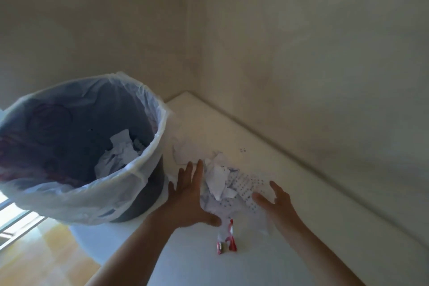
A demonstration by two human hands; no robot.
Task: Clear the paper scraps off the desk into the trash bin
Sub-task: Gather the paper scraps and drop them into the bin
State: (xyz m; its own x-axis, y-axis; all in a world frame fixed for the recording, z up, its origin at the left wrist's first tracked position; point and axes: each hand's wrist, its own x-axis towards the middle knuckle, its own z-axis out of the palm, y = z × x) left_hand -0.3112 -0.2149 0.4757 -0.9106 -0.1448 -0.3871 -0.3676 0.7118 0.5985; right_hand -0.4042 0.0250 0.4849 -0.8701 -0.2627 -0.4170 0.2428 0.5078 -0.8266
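A pile of torn white paper scraps (226,183), some printed with dots, lies on the white desk (290,193). My left hand (189,197) rests flat and open against the pile's left side, fingers spread. On the right side my right hand (277,199) is open with curled fingers touching the scraps. Left of the pile, on the desk's corner, stands a dark trash bin (130,181) lined with a white plastic bag. More crumpled paper (118,155) lies inside it.
A small red and white wrapper (226,239) lies on the desk just in front of the pile. Walls close the desk at the back and right. Wooden floor (46,258) shows below the desk's left edge.
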